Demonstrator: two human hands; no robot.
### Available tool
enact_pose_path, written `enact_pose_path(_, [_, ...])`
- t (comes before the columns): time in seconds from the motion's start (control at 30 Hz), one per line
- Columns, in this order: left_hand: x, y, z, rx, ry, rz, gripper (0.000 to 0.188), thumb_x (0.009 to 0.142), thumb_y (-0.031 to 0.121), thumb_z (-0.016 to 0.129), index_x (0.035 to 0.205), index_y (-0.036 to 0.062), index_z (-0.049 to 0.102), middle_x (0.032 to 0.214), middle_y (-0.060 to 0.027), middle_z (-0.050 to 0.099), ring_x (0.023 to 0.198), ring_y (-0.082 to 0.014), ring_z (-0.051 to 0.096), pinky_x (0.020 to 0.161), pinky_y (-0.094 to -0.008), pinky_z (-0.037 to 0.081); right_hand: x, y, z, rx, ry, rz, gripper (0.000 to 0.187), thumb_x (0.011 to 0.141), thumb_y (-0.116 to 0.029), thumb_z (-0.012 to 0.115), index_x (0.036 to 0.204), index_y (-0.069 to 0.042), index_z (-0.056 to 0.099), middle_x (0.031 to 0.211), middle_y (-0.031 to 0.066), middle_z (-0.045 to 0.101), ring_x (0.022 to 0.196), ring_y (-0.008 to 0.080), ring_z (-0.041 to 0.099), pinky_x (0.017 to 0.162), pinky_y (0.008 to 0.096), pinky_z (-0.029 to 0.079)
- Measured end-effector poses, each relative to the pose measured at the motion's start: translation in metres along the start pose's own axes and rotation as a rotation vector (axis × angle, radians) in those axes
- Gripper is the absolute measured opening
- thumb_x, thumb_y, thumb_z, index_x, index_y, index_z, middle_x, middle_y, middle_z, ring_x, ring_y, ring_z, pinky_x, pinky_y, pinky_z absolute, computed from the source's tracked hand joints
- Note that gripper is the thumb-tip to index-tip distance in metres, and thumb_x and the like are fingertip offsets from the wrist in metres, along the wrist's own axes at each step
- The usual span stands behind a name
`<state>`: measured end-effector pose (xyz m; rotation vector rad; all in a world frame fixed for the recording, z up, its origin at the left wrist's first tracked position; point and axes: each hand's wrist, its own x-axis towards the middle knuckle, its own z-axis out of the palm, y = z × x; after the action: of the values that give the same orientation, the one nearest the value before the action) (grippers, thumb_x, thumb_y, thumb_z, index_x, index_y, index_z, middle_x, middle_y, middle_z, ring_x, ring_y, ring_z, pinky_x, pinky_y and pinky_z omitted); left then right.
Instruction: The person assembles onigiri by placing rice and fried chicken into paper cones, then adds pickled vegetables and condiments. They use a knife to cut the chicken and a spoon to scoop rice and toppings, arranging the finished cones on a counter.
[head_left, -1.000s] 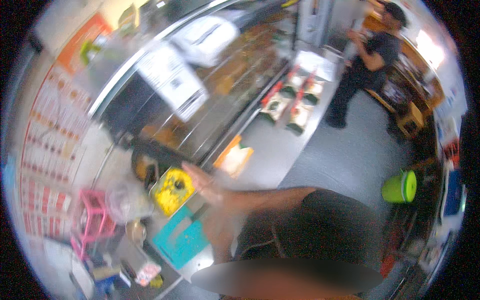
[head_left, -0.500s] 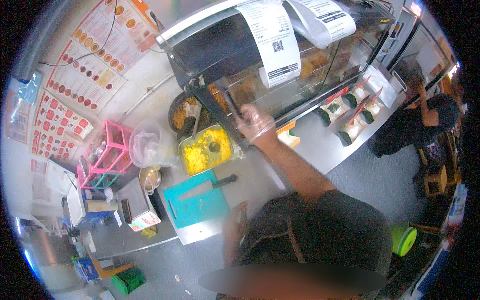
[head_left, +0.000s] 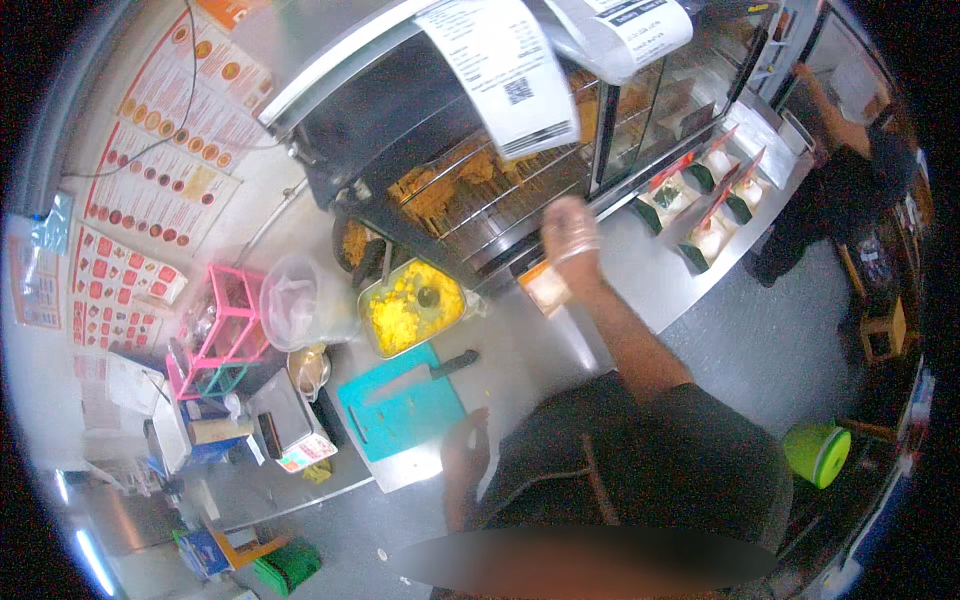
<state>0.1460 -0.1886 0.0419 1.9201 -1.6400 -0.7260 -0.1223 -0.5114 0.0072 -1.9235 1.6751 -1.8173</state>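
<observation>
At the lower edge of the display case [head_left: 345, 150], our right hand [head_left: 572, 238] in its clear glove reaches close to the dark upright [head_left: 605, 130] of the glass front. The fingers look curled, but we cannot tell whether they are clamped on the frame or only near it. Our left hand [head_left: 465, 455] hangs beside the counter's near edge, blurred; we see nothing held in it, and cannot tell how its fingers stand.

We judge the step in hand to be work at the front of the case — probably handling its door. A next move there would call for a firm hold on the frame and knuckles kept clear of the sill. Inside, brown food [head_left: 465, 165] lies on a wire rack, to the left of the upright.

Along the counter we have a metal tray [head_left: 430, 346] of yellow pieces [head_left: 395, 325], then a turquoise cutting board [head_left: 400, 425] with a black-handled knife [head_left: 455, 363] lying across it. An orange-edged packet [head_left: 545, 288] sits just below the right hand, so the wrist has little room. Food packs [head_left: 710, 240] stand further right, and a co-worker [head_left: 855, 165] is beyond them. Over the case front hangs a long paper slip [head_left: 500, 75] — it hides part of the rack from us.
</observation>
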Motion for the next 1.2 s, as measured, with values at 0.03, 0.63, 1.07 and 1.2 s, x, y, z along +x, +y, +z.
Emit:
enact_pose_path(0.03, [0.004,0.001,0.000,-0.005,-0.013,0.017,0.021,0.104,0.018,0.065,0.118,0.0105,0.079,0.119,-0.0127,0.078,0.110,-0.0323,0.074,0.099,-0.0422,0.056,-0.004,-0.011,0.006,-0.082,-0.218,-0.043,0.011,0.087,-0.005,0.072,0.094,-0.008,0.064,0.094,0.0170,0.066,0.091,0.0397,0.065,0.082,0.0499,0.053])
enact_pose_path(0.63, [0.028,-0.035,0.028,-0.121,-0.131,-0.165,0.028,0.107,0.022,0.060,0.126,0.0079,0.075,0.127,-0.0169,0.074,0.120,-0.0340,0.070,0.108,-0.0439,0.051,0.056,-0.012,0.206,-0.456,-0.913,-0.313,0.039,0.087,-0.026,0.067,0.122,-0.011,0.071,0.123,0.0158,0.071,0.115,0.0326,0.066,0.100,0.0515,0.052])
enact_pose_path(1.07, [0.091,0.012,0.025,0.036,-0.251,-0.036,0.025,0.105,0.019,0.062,0.121,0.0105,0.078,0.120,-0.0167,0.076,0.113,-0.0352,0.071,0.102,-0.0446,0.054,0.056,0.004,0.207,-0.432,-0.835,-0.355,0.033,0.088,-0.024,0.068,0.119,-0.011,0.071,0.124,0.0148,0.070,0.112,0.0336,0.068,0.097,0.0515,0.054])
enact_pose_path(1.2, [0.088,0.001,0.030,0.096,-0.240,0.046,0.024,0.103,0.018,0.065,0.122,0.0116,0.078,0.119,-0.0164,0.077,0.108,-0.0367,0.073,0.098,-0.0465,0.056,0.056,0.002,0.206,-0.418,-0.803,-0.369,0.031,0.089,-0.024,0.069,0.118,-0.011,0.071,0.124,0.0145,0.070,0.111,0.0339,0.068,0.096,0.0515,0.055])
